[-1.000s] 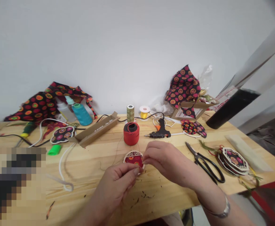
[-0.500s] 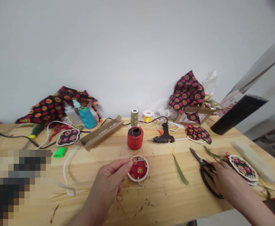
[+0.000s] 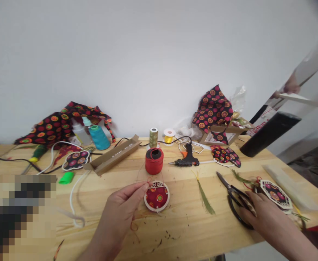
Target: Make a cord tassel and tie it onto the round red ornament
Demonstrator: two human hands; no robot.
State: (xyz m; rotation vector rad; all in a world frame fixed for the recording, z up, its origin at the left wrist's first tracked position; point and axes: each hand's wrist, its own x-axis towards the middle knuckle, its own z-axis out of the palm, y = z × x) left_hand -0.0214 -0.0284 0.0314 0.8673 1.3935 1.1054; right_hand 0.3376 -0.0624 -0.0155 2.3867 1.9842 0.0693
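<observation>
My left hand (image 3: 123, 206) is closed in a pinch on thin red thread (image 3: 149, 179), beside the upper left rim of a round pendant (image 3: 160, 198). That pendant has a pale wooden frame, red patterned fabric and a fretwork band across its top. Loose red thread trails below the fingers. Over on the right, my right hand (image 3: 264, 214) is closed around the black handles of a pair of scissors (image 3: 229, 186); the blades point away to the left. A red thread spool (image 3: 154, 161) stands just behind the pendant. Between pendant and scissors lies a green tassel (image 3: 204, 195).
Behind are a glue gun (image 3: 187, 159), a long cardboard box (image 3: 115, 156), a teal thread cone (image 3: 99, 137) and a yellow spool (image 3: 169, 136). An octagonal pendant (image 3: 275, 195) lies near my right hand, with a black roll (image 3: 270, 134) beyond. Another person's hand (image 3: 292, 85) shows at far right.
My right hand's fingers have wrapped further around the scissor handles. My left hand keeps its pinch beside the pendant. Another person's hand has come into view at the right, and the view has shifted slightly.
</observation>
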